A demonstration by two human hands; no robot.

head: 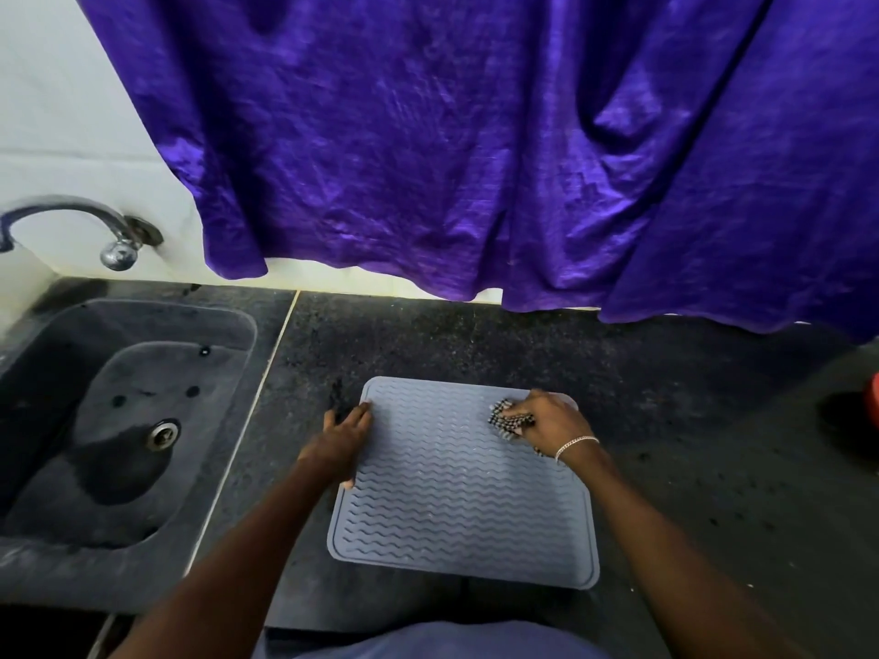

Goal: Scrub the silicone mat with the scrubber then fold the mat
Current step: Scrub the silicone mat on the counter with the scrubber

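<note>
A grey silicone mat (461,492) with wavy ridges lies flat on the dark counter in front of me. My right hand (551,420) is shut on a dark bristly scrubber (505,420) and presses it onto the mat's far right corner. My left hand (343,437) rests flat on the mat's left edge with its fingers spread, holding the mat down. A silver bracelet is on my right wrist.
A dark sink (119,420) with a metal drain sits to the left, below a chrome tap (85,225). A purple cloth (475,149) hangs over the back of the dark counter (689,420). A red object (871,401) shows at the right edge.
</note>
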